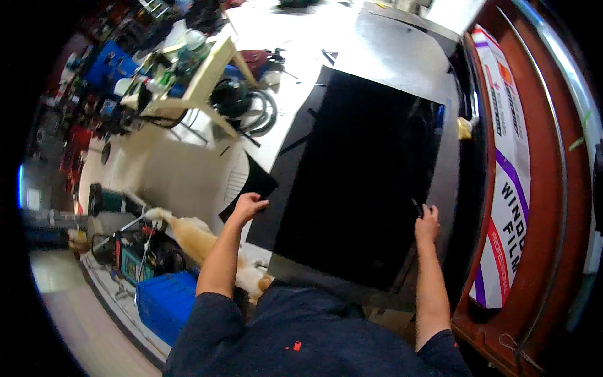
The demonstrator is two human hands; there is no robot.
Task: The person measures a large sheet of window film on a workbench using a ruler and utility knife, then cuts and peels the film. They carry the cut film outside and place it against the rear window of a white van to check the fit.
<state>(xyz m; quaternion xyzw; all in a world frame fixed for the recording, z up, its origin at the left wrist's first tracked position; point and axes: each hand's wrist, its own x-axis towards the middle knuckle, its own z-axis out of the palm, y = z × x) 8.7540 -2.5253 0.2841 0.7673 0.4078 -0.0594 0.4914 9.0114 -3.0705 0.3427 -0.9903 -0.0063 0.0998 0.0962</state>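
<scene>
1. A dark film sheet (358,182) lies flat on the desk (389,44), long axis running near to far.
2. Left hand (247,206) pinches its near-left edge.
3. Right hand (427,223), closed on a small dark tool, rests on its right edge.

Person wears a dark navy short-sleeve shirt, plain fabric, slightly creased across the chest. One small red fleck near the middle of the front. Sleeves end at the upper arm on both sides; forearms bare below. Left hand (248,206) and right hand (427,225) bare too: no gloves, watch or rings visible.
</scene>
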